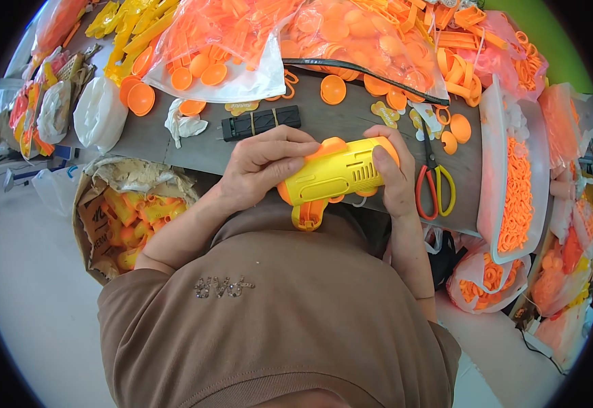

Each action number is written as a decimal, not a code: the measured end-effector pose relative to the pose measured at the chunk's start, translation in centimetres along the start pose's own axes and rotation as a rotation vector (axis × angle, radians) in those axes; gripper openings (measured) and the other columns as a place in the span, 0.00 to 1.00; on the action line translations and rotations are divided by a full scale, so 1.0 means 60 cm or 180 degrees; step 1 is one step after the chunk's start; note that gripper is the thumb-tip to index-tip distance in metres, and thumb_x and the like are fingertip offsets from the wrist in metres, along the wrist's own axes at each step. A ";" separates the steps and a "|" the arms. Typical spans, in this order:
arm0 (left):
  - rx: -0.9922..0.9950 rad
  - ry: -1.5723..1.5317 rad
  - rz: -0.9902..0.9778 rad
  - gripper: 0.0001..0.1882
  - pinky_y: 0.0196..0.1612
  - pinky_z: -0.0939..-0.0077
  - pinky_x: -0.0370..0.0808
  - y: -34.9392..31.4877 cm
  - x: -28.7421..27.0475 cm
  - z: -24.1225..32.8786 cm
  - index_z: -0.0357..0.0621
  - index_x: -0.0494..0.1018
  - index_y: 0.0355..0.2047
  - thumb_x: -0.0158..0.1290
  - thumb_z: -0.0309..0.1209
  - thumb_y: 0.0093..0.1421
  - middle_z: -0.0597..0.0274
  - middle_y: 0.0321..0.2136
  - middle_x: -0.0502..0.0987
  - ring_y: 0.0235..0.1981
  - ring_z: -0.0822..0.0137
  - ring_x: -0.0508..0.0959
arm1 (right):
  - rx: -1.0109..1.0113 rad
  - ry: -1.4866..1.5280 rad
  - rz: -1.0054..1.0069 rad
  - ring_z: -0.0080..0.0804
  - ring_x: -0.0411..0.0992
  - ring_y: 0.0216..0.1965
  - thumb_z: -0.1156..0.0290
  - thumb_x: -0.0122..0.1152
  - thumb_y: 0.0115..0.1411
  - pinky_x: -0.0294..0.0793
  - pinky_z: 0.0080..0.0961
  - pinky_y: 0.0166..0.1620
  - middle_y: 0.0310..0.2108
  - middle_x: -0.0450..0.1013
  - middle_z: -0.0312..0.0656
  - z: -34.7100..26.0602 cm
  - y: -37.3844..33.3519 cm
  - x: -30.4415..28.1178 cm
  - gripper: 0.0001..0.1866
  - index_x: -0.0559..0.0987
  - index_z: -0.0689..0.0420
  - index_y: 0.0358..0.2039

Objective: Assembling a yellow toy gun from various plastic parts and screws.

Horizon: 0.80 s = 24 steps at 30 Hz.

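Note:
In front of my chest, at the table's near edge, I hold a yellow plastic toy body [330,175] with orange ends, vent slots and a short yellow-orange piece [308,216] hanging below it. My left hand [264,163] is closed at its left end, fingers on top and thumb along the side. At the other end my right hand [395,175] wraps round it, thumb over the orange rim. Part of each end is hidden by the fingers. Just beyond the toy lies a black ribbed block [259,122] with a band round it. Scissors [434,178] with red and yellow handles lie right of my right hand.
Clear bags of orange parts [364,41] cover the table's far side, with loose orange cups [333,89] before them. A white tub [485,163] of small orange rings stands at right. On the left, below table height, sits a sack [87,224] of yellow-orange toy bodies.

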<state>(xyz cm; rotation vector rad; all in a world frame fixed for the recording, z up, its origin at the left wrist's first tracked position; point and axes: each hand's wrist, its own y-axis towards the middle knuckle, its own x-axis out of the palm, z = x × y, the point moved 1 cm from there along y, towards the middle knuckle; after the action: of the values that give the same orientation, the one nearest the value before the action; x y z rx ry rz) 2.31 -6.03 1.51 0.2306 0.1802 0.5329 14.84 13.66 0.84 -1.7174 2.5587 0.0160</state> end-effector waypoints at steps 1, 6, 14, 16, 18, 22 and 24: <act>-0.0092 0.0170 -0.0018 0.12 0.39 0.78 0.71 -0.001 0.005 0.004 0.31 0.73 0.42 0.50 0.21 0.57 0.53 0.40 0.75 0.37 0.68 0.75 | -0.0002 -0.0044 -0.0047 0.19 0.65 0.32 0.59 0.49 0.58 0.62 0.15 0.36 0.31 0.67 0.36 0.002 0.002 -0.002 0.18 0.70 0.61 0.41; -0.0131 0.1232 -0.0092 0.19 0.38 0.77 0.72 0.013 0.023 0.029 0.30 0.72 0.43 0.58 0.28 0.53 0.47 0.39 0.74 0.39 0.64 0.75 | 0.0035 -0.0205 0.0077 0.18 0.64 0.30 0.61 0.48 0.59 0.62 0.15 0.34 0.29 0.66 0.35 0.009 0.006 -0.001 0.16 0.71 0.62 0.38; 0.0471 0.2711 -0.0122 0.42 0.48 0.56 0.72 0.028 0.061 -0.005 0.29 0.64 0.48 0.67 0.44 0.38 0.48 0.35 0.73 0.35 0.53 0.76 | -0.0039 -0.0383 0.0272 0.18 0.63 0.29 0.62 0.48 0.60 0.61 0.16 0.32 0.28 0.66 0.35 0.021 0.008 0.001 0.14 0.71 0.61 0.35; 0.0497 0.2639 -0.0184 0.41 0.50 0.54 0.70 0.028 0.059 -0.012 0.28 0.64 0.47 0.67 0.44 0.38 0.48 0.34 0.73 0.35 0.52 0.76 | -0.0429 -0.0507 0.0319 0.24 0.67 0.25 0.64 0.50 0.59 0.66 0.22 0.30 0.23 0.68 0.40 0.029 0.007 -0.001 0.12 0.69 0.61 0.33; 0.0527 0.2566 -0.0235 0.40 0.52 0.52 0.69 0.029 0.058 -0.017 0.28 0.65 0.46 0.67 0.44 0.37 0.48 0.33 0.73 0.35 0.51 0.76 | -0.0483 -0.0480 0.0324 0.25 0.67 0.25 0.65 0.50 0.60 0.66 0.22 0.29 0.23 0.68 0.40 0.033 0.007 0.000 0.11 0.69 0.61 0.33; 0.0596 0.2513 -0.0363 0.41 0.50 0.55 0.71 0.034 0.054 -0.023 0.27 0.65 0.45 0.67 0.43 0.36 0.47 0.32 0.74 0.34 0.50 0.76 | -0.0497 -0.0362 0.0418 0.23 0.66 0.25 0.66 0.49 0.60 0.65 0.22 0.29 0.23 0.68 0.39 0.034 0.009 0.002 0.10 0.70 0.62 0.32; 0.0661 0.2530 -0.0359 0.41 0.49 0.57 0.71 0.037 0.051 -0.024 0.27 0.65 0.45 0.67 0.42 0.35 0.47 0.31 0.74 0.33 0.50 0.76 | -0.0466 -0.0373 0.0449 0.21 0.64 0.26 0.66 0.47 0.61 0.63 0.20 0.30 0.24 0.67 0.37 0.033 0.014 0.005 0.11 0.71 0.62 0.32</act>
<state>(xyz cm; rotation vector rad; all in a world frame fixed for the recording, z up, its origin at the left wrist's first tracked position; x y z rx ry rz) 3.50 -2.35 0.39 0.1986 1.0190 0.4707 14.06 13.81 -1.18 -1.5246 2.6434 0.3083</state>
